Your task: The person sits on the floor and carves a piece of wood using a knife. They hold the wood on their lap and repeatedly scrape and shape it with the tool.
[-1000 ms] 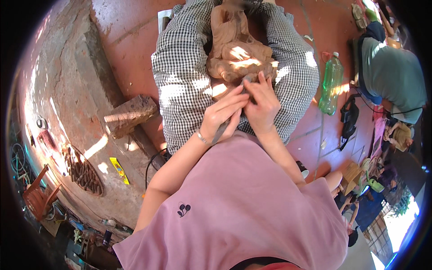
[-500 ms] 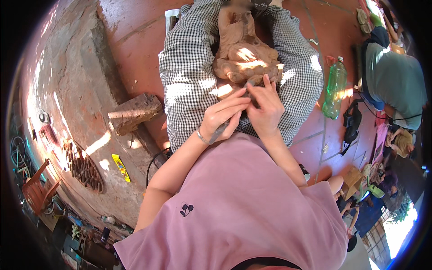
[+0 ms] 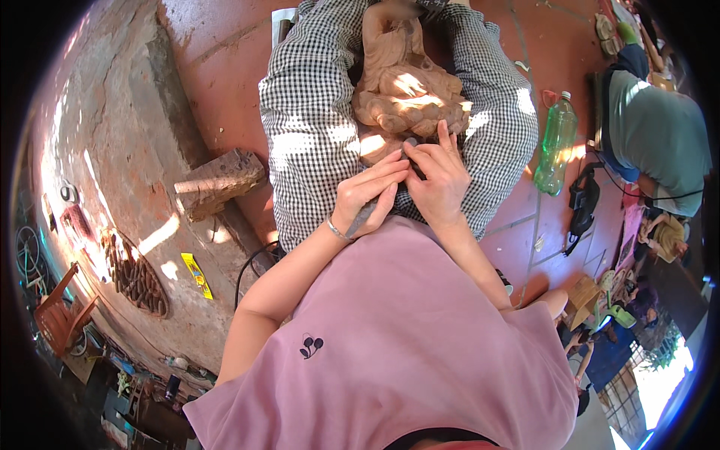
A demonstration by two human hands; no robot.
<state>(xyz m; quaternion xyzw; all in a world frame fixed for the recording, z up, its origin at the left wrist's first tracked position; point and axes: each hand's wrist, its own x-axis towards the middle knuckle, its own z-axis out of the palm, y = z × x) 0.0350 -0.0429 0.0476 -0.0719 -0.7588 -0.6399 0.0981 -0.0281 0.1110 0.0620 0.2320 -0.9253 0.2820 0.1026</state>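
Our left hand (image 3: 366, 191) is clasping a slender grey tool (image 3: 363, 219), our right hand (image 3: 441, 180) pinching near its tip; beyond, a brown, wooden-looking carved figure (image 3: 409, 94) is resting between our legs (image 3: 309, 142). We're probably carving its near end; steady pressure seems needed next.

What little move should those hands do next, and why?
Perhaps nudge the grey tool gently forward at the brown carving: the left hand and right hand both hold the tool, and its far end points toward the carving's near edge. Whether they touch is hard to tell.
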